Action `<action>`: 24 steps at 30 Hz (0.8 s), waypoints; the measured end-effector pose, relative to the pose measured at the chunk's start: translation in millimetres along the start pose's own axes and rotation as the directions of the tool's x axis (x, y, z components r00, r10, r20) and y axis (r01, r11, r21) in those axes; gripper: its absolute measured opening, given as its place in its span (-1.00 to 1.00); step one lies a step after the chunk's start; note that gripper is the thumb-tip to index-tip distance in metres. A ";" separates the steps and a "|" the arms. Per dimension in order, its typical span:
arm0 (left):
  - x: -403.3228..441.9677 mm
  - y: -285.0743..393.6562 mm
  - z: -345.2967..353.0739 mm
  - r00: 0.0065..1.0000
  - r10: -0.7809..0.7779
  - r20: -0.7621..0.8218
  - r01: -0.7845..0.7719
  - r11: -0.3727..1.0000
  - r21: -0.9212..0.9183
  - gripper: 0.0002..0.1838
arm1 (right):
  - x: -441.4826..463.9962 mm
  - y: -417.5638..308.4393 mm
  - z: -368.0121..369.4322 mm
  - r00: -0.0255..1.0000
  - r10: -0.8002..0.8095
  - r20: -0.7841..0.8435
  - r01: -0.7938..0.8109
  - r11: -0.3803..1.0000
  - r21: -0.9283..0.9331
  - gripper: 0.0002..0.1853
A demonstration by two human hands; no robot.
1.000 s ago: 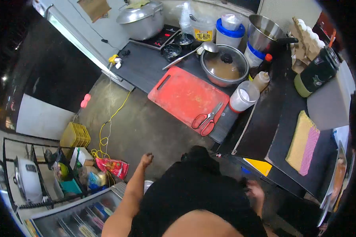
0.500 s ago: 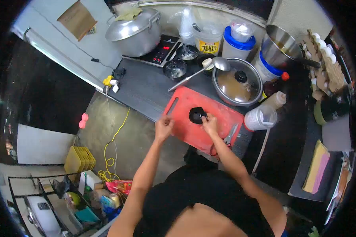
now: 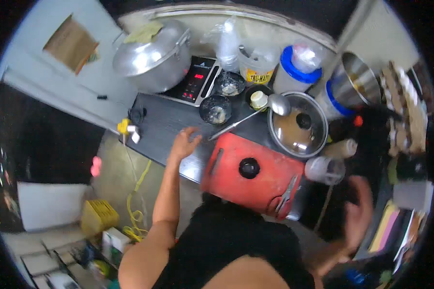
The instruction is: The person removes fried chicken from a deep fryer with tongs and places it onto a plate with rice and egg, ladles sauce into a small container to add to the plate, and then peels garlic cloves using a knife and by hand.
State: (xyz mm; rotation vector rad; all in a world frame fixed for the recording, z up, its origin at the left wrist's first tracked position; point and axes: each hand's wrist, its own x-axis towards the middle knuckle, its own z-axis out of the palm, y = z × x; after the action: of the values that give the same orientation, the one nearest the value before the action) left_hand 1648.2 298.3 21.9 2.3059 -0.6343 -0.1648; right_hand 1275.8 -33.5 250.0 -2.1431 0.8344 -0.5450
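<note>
My left hand (image 3: 185, 143) hovers over the dark table just left of the red cutting board (image 3: 226, 178), fingers apart and holding nothing. Off to the right, past the board, my right hand (image 3: 358, 212) is smeared by motion, so its fingers do not show clearly. A small black bowl (image 3: 249, 168) sits on the board, touched by neither hand. Scissors (image 3: 285, 192) lie at the board's right end. Behind the board, a ladle (image 3: 243, 120) lies with its head against a glass-lidded pot (image 3: 299, 125). Two black bowls (image 3: 215, 110) with white residue stand near the ladle handle.
A large lidded aluminium pot (image 3: 152, 62) stands by an induction cooker (image 3: 197, 79). Along the back are a mayo tub (image 3: 258, 67) and a blue-lidded container (image 3: 296, 70). A clear plastic pitcher (image 3: 325, 170) stands right of the board. Egg trays (image 3: 400, 106) are at far right.
My right hand has let go of the small black bowl and swung right, away from the board. My left hand has moved left and its fingers have opened. The view has shifted.
</note>
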 end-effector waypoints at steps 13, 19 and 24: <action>218.3 102.2 141.5 0.752 0.609 0.251 -0.633 0.774 0.021 -0.72 | -142.3 -11.3 -79.2 -0.044 -0.796 -0.604 -0.719 0.444 -0.534 -0.36; 242.0 118.4 197.5 0.643 0.682 0.347 -0.761 0.621 0.190 -0.83 | -123.7 -48.5 -6.2 0.065 -0.639 -0.766 -0.638 0.564 -0.525 -0.27; 247.3 119.3 203.8 0.682 0.655 0.327 -0.713 0.695 0.094 -0.87 | -112.0 -50.4 50.5 0.276 -0.470 -0.838 -0.434 0.718 -0.545 -0.40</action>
State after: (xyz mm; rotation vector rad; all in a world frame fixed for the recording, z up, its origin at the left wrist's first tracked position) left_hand 1756.3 -22.1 -28.8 2.0790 -1.7013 -0.0452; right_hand 1248.0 96.3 245.4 -2.2910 1.9830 -2.0182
